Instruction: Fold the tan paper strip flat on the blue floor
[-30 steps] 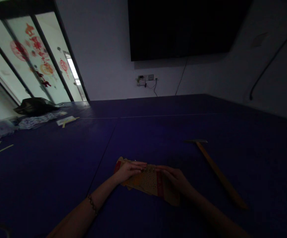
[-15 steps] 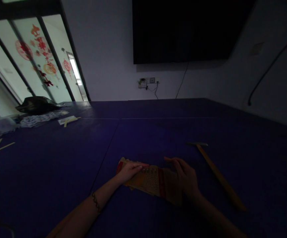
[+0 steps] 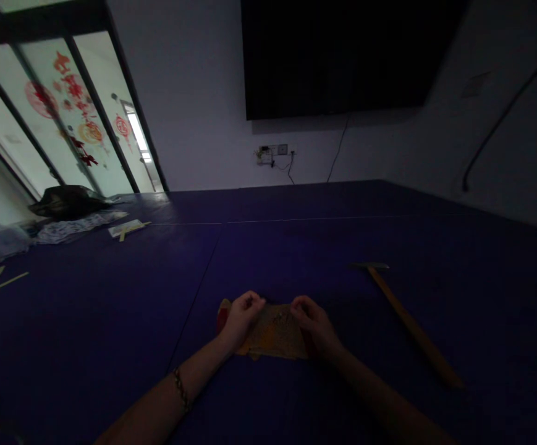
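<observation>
Right hand [image 3: 312, 321] returned onto paper [image 3: 272, 334].

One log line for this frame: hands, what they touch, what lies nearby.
left hand: on patterned paper piece | right hand: on same piece | hammer: right of hands, untouched | surface: dark blue table

One hammer [image 3: 407, 321], one paper packet [image 3: 272, 330], two hands.
</observation>
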The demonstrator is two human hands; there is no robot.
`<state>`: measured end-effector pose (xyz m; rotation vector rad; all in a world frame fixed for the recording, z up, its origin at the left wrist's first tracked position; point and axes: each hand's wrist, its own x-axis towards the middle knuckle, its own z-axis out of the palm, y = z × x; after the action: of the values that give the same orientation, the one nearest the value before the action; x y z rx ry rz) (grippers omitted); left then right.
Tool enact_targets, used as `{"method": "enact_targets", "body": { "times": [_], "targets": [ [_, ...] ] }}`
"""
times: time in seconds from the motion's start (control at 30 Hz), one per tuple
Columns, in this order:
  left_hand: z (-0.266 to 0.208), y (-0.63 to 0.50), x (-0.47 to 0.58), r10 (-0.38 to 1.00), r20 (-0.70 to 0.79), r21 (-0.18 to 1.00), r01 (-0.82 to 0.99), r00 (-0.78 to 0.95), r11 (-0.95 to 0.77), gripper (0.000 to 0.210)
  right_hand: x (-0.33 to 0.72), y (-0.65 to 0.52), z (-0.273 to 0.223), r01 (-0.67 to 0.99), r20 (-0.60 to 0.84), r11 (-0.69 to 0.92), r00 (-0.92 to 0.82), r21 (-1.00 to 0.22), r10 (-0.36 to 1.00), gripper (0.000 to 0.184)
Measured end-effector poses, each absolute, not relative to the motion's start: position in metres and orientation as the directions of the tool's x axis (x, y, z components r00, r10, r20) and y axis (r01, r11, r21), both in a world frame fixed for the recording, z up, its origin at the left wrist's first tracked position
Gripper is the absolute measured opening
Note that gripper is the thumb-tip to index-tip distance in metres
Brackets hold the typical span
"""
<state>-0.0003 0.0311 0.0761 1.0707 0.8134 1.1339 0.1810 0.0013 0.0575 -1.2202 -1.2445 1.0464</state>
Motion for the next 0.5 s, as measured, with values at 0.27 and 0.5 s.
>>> {"method": "enact_targets", "body": {
  "times": [0.27, 0.5],
  "targets": [
    [0.067, 0.033, 0.006, 0.905, 0.063, 0.871, 0.419, 0.42, -0.255, 0.035, 0.187, 0.007, 0.062, 0.161, 0.078, 0.092, -0.094, -0.983, 0.993, 0.01],
    [0.064, 0.043, 0.004, 0.853, 0.046, 0.835, 0.449, 0.52, -0.319, 0.045, 0.18, 0.0, 0.059, -0.15, 0.014, 0.013, -0.007, -0.989, 1.0, 0.022]
  ]
}}
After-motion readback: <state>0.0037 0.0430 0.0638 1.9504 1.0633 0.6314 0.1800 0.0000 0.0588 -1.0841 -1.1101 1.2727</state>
